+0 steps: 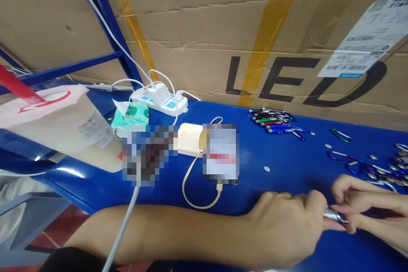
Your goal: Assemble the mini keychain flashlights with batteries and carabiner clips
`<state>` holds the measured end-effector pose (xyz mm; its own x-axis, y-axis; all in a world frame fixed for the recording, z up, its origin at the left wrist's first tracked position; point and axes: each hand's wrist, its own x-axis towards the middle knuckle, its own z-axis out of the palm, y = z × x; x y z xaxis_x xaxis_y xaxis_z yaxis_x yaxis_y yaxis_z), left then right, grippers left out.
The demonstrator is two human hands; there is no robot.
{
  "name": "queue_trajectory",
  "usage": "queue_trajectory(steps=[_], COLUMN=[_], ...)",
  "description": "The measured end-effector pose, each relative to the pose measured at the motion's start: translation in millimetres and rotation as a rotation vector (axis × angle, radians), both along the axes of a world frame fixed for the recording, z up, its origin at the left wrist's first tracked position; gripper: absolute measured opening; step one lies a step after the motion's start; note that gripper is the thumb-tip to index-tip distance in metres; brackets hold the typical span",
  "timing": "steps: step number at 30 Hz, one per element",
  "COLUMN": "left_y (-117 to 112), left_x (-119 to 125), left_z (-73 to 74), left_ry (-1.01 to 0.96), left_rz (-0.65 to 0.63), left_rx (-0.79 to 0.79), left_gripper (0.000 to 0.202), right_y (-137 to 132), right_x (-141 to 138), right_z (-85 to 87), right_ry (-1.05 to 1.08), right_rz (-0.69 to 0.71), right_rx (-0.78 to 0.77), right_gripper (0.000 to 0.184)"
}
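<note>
A small silvery metal cylinder (333, 214) sits between the two hands, low over the blue counter (293, 170). The left hand (285, 227) is curled, gripping one end of it between thumb and fingers, while the right hand (363, 208) pinches the other end with its fingertips.

Just beyond the right hand lies a cluster of small round metal pieces (371, 176) mixed with coloured carabiners, one of them purple (342, 156); a green carabiner (341, 136) lies farther off, apart from the cluster. Beyond the left hand is a white disc (267, 169), and past it a row of slim coloured tubes (270, 122), black, green, red and blue.

To the left of the left hand, beyond the forearm, a phone (221, 153) with a pixelated screen has a cream cable (200, 207) plugged into its near edge. Just beside the phone is a cream power bank (189, 139). Farther left of that hand come a pixelated dark item, a green tissue pack (137, 114), a white power strip (174, 106) and a large cup (57, 123) with a red straw (19, 87). Behind everything, beyond both hands, stands a cardboard box (175, 17) lettered "LED".
</note>
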<state>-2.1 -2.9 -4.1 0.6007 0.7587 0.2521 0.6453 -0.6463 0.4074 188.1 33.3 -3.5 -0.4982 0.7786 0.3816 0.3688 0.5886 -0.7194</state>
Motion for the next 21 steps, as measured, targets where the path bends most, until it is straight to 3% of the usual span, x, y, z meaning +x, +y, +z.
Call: queue_trajectory(steps=[8, 14, 16, 21], left_y=[1, 1, 0, -2], left_x=[-3, -6, -6, -4], left_z=[5.4, 14.3, 15.8, 18.6], left_ry=[-0.122, -0.182, -0.203, -0.153], left_rz=[-0.044, -0.046, -0.072, -0.137], left_rx=[-0.151, -0.270, -0.281, -0.292], left_gripper=[0.035, 0.032, 0.034, 0.042], right_y=[-2, 6, 11, 17], right_x=[4, 9, 10, -9], right_z=[12.9, 34.3, 41.4, 45.2], right_ry=[-0.100, -0.084, -0.110, -0.240], right_rz=[-0.050, -0.203, -0.208, -0.387], right_rx=[-0.160, -0.307, -0.272, -0.052], right_gripper=[0.021, 0.038, 0.040, 0.044])
